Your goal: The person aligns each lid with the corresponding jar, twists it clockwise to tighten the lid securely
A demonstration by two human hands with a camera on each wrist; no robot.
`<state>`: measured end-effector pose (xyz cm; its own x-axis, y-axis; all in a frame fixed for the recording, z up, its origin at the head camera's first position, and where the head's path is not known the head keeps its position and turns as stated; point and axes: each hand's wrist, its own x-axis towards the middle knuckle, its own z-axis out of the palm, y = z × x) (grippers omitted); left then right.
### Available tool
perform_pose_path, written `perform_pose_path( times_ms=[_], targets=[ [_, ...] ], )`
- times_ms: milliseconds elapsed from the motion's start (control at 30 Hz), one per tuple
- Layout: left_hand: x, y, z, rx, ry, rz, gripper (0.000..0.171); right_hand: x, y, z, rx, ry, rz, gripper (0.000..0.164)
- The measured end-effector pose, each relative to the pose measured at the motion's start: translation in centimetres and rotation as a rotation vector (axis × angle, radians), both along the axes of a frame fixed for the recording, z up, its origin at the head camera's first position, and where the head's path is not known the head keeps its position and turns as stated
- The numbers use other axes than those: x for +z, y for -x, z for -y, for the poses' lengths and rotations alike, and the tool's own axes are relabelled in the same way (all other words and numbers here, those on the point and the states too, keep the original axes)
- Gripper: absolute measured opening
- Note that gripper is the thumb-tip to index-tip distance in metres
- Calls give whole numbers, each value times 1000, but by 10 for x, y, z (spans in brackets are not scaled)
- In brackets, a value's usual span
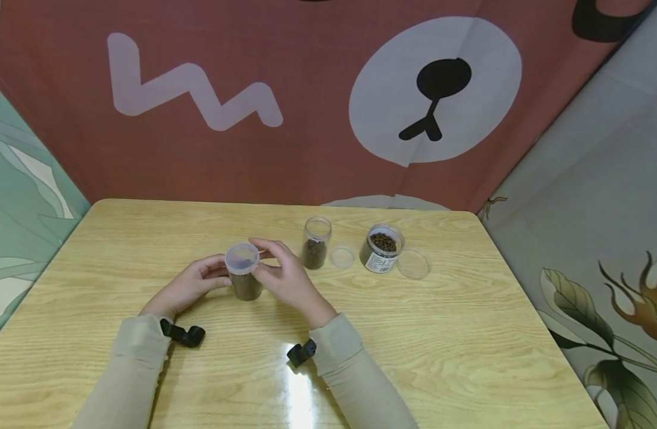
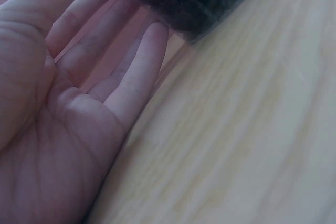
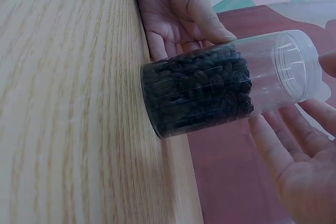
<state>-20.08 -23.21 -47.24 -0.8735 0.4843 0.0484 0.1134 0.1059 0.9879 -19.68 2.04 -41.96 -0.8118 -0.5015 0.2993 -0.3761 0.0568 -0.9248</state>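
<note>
We count three jars on the pale wood-patterned surface [image 1: 441, 345], and two bare hands are on one of them, the lidded jar [image 1: 246, 286], left of the other two. Our left hand [image 1: 194, 283] grips its side, thumb against the clear wall, while our right hand [image 1: 288, 277] pinches the translucent lid [image 1: 242, 256] at the top, so both are clamped on the same jar and set apart from each other, one on either side. Dark beans [image 3: 199, 90] fill the jar's lower part, with clear space above them; whether its base bears fully on the surface we cannot tell. To its right stand the two uncovered jars: one tall open jar [image 1: 315, 253] partly filled with dark contents, and one wider open jar [image 1: 369, 259] of brown pellets [image 1: 384, 242] with a single white label [image 1: 379, 264]. Two clear loose lids lie flat, the smaller loose lid [image 1: 342, 257] between those jars and the larger loose lid [image 1: 414, 264] just right of the wider one. We wear two beige sleeves, and two black devices, one at each wrist. Behind the surface hangs one reddish cloth [image 1: 307, 149] printed with a muzzle and a zigzag.
</note>
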Motion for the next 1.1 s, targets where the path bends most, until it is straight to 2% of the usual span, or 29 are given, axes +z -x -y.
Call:
perform_pose_path(
  times_ms=[200,800,967,1100],
  targets=[
    [1,-1,0,-2,5,4,50,-1,0,1,-14,5,0,44],
    [-1,-1,0,14,25,-4,52,4,-4,3,-47,35,138,48],
    [-2,0,1,4,19,-16,50,5,-5,5,-57,21,128,57],
    [-1,0,0,0,14,-29,49,3,-3,4,-58,-14,66,57]
  ],
)
